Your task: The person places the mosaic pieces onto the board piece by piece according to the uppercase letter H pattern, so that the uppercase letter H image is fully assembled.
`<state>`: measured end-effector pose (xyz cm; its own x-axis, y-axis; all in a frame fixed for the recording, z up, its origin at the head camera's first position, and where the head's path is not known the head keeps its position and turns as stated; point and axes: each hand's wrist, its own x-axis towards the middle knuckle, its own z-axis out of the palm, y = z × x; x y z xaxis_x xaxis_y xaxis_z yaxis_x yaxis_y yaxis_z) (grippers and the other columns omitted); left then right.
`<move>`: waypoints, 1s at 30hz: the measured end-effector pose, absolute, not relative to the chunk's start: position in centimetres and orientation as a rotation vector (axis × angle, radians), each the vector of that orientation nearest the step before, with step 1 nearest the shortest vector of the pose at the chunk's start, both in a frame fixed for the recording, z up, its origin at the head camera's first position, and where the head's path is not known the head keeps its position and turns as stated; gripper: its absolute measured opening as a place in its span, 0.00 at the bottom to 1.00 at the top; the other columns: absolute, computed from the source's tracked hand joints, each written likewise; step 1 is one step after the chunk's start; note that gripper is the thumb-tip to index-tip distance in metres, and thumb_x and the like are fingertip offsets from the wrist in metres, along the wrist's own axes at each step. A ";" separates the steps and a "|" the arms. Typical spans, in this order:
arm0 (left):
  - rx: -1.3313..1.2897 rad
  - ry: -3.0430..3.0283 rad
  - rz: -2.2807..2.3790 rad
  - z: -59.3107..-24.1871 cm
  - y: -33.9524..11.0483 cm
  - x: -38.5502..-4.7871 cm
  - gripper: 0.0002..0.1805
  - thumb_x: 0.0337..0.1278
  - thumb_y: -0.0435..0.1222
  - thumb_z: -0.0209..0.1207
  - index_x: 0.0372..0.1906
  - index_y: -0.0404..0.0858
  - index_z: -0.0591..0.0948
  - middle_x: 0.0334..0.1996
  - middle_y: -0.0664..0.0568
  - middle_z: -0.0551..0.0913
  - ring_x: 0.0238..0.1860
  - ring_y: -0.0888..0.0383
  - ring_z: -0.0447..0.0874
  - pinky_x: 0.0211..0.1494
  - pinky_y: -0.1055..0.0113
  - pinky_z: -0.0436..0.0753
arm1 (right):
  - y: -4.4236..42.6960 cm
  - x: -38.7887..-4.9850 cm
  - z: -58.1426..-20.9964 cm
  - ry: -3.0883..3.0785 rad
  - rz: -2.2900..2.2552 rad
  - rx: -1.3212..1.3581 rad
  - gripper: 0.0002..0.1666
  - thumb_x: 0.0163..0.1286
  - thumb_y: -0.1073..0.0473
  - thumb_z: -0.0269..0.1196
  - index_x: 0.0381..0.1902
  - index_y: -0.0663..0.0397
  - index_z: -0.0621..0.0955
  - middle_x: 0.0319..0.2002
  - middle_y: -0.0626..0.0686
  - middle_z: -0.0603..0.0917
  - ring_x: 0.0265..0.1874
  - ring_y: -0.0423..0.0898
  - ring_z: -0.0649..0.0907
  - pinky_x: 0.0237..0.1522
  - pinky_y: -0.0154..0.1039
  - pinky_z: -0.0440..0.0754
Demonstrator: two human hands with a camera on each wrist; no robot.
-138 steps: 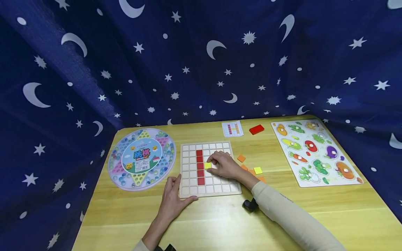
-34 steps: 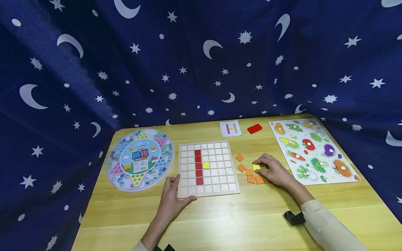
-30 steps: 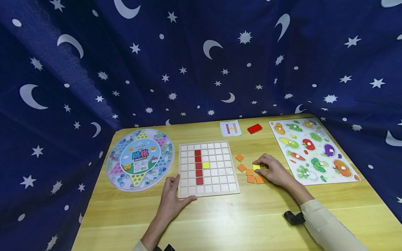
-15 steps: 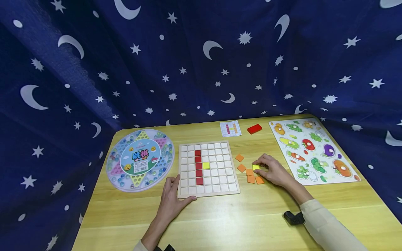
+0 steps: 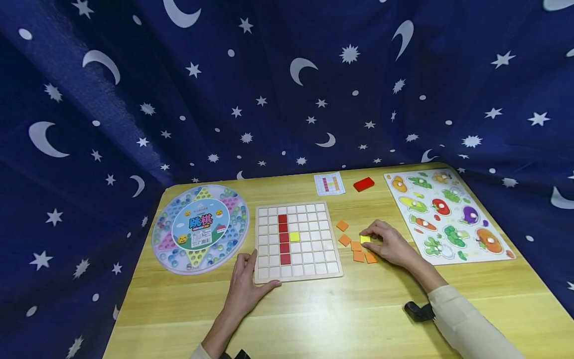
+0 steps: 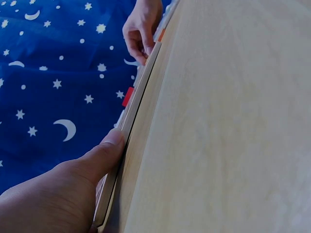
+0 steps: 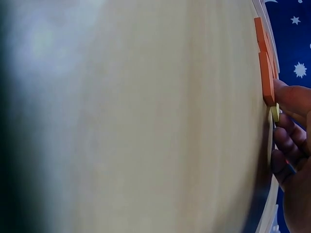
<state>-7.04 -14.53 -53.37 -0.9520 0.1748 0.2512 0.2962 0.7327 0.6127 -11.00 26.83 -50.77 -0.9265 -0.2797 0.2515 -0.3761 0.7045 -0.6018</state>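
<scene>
A wooden grid board (image 5: 314,258) lies on the table with a column of red square tiles (image 5: 284,237) and one yellow tile (image 5: 294,236) touching the column's right side. My left hand (image 5: 242,289) holds the board's near left corner, thumb along the front edge and fingers at the left side. In the left wrist view the thumb (image 6: 104,153) presses on that edge. Right of the board, my right hand (image 5: 391,244) pinches a second yellow tile (image 5: 365,239) between thumb and fingers, low at the table. Several orange tiles (image 5: 358,256) lie beside it.
A pattern card (image 5: 329,184) and a red block (image 5: 363,184) lie behind the board. To the left sits a round marble game board (image 5: 202,227). A vegetable puzzle board (image 5: 441,214) lies at the right. A starry blue curtain (image 5: 269,75) hangs behind the table.
Since the oldest frame, my right hand has let go of the first yellow tile on the board and moved right to the second one, which has lately shifted slightly left. The left hand keeps its place.
</scene>
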 end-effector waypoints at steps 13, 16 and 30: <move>-0.347 -2.772 -1.054 -53.4 -14.7 -6.8 0.60 0.32 0.60 0.75 0.70 0.31 0.67 0.45 0.49 0.68 0.42 0.59 0.65 0.46 0.62 0.71 | 26.3 -11.1 -50.7 -2.767 1.018 0.563 0.13 0.55 0.66 0.73 0.40 0.56 0.86 0.36 0.51 0.81 0.33 0.41 0.76 0.37 0.33 0.74; -0.342 -2.777 -1.058 -53.5 -14.7 -6.8 0.60 0.32 0.60 0.75 0.70 0.31 0.67 0.46 0.49 0.68 0.42 0.60 0.65 0.46 0.62 0.71 | 26.0 -11.4 -50.5 -2.764 1.034 0.568 0.13 0.56 0.67 0.73 0.41 0.57 0.86 0.37 0.52 0.81 0.33 0.42 0.75 0.37 0.33 0.73; -0.369 -2.754 -1.038 -53.5 -14.6 -7.1 0.59 0.32 0.59 0.76 0.70 0.30 0.67 0.45 0.48 0.68 0.41 0.60 0.64 0.43 0.64 0.71 | 22.1 -13.8 -49.4 -2.785 1.089 0.671 0.14 0.57 0.65 0.73 0.42 0.57 0.85 0.38 0.53 0.81 0.34 0.44 0.75 0.37 0.34 0.73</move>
